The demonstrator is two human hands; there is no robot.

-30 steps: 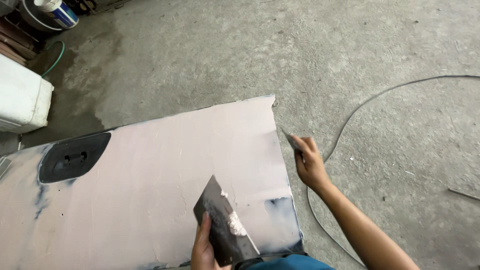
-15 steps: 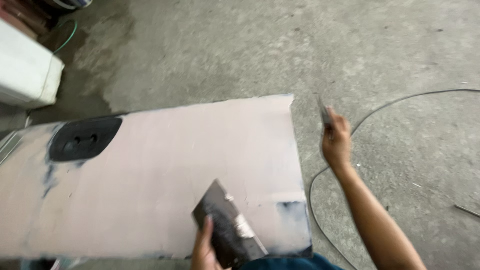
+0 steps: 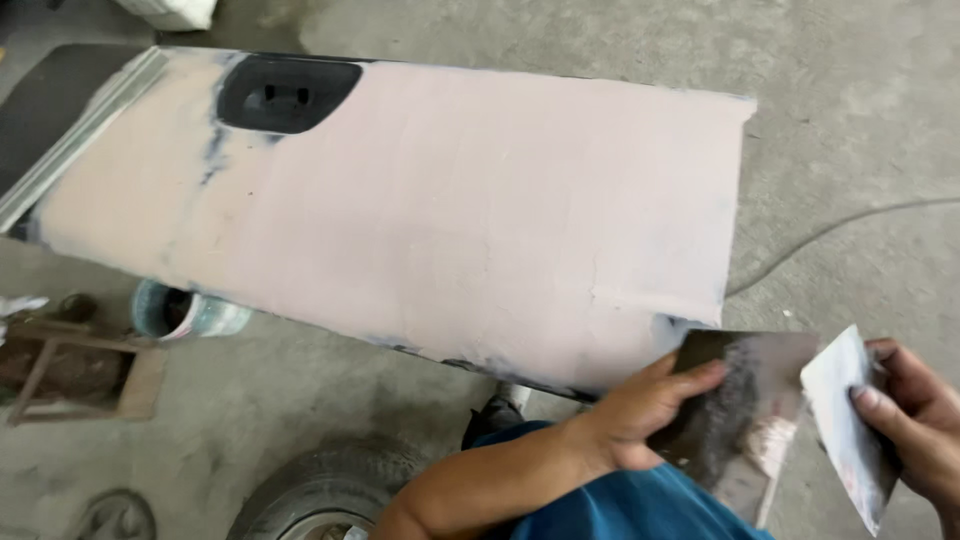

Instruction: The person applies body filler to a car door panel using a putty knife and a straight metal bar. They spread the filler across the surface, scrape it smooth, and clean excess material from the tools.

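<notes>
A large car body panel (image 3: 430,190) coated in pale pink filler lies flat before me, with a dark recessed handle pocket (image 3: 285,92) near its far left. My left hand (image 3: 640,415) grips a dark metal mixing plate (image 3: 745,415) smeared with filler, held below the panel's right corner. My right hand (image 3: 915,420) holds a thin white spreader blade (image 3: 845,420) right beside the plate's edge.
Bare concrete floor lies all round. A small open tin (image 3: 180,312) sits under the panel's near edge, a rusty wooden frame (image 3: 75,365) at left, a tyre (image 3: 330,490) at the bottom, and a thin cable (image 3: 850,225) curves across the floor at right.
The view has swung left, so the panel fills the frame. My right hand came in from beyond the panel's right edge to the plate in my left hand.
</notes>
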